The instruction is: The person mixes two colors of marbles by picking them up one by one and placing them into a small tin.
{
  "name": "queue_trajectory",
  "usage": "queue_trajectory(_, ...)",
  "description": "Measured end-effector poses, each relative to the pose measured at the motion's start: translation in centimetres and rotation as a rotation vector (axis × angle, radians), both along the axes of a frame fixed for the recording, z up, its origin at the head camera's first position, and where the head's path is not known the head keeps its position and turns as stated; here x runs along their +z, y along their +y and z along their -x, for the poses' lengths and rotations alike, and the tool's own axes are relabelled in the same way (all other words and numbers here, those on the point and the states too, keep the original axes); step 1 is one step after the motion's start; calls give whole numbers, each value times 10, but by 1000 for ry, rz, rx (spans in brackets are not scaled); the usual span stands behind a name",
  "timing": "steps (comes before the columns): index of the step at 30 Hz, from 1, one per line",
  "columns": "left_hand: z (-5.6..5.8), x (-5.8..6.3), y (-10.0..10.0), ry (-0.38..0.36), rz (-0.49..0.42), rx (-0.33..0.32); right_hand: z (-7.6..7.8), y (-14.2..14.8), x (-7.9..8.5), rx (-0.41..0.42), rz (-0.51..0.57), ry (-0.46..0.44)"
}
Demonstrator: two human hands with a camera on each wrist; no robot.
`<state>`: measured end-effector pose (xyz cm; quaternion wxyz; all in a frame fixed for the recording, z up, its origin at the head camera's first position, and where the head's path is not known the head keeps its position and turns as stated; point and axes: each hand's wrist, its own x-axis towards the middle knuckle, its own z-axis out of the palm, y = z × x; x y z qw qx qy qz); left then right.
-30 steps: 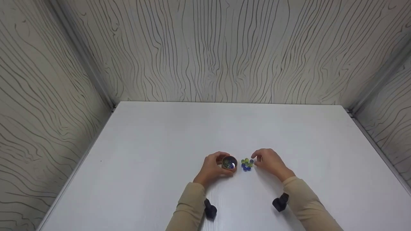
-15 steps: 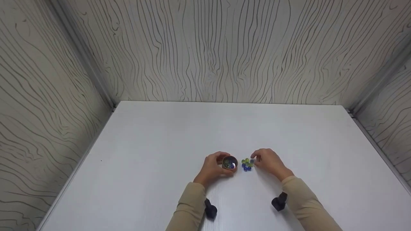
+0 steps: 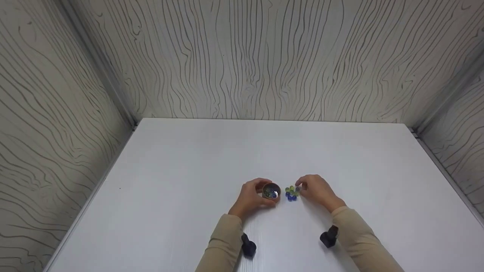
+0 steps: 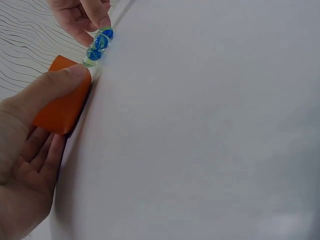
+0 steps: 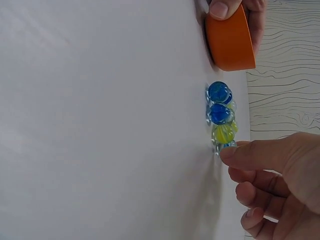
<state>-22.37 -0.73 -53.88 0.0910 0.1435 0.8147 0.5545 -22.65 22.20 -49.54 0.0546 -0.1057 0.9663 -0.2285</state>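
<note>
My left hand grips a small orange bowl from its left side, thumb and fingers curled round its wall. Inside the bowl lie several marbles, seen from above in the head view. To the right of it a tight cluster of blue and yellow-green glass marbles rests on the white table. My right hand is at the cluster's right edge, pinching a blue marble between thumb and index finger. The thumb partly hides that marble in the right wrist view. The other fingers are loosely curled.
The white table stretches out around both hands. A wood-patterned back wall and side walls enclose it. Black wrist cameras sit at the inner side of each beige sleeve.
</note>
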Motion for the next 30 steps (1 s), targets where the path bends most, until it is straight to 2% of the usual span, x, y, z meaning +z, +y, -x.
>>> queue_trajectory(8,2,-1,1,7,-29,-6,2,0,-1,5,-3,-5)
queue_trajectory(19,3,-5,2,26,-14,1,2,0,-2,-6,-11,-30)
queue_trajectory(30,-1,1,1,14,-34,1,2,1,-4,-1,-18,2)
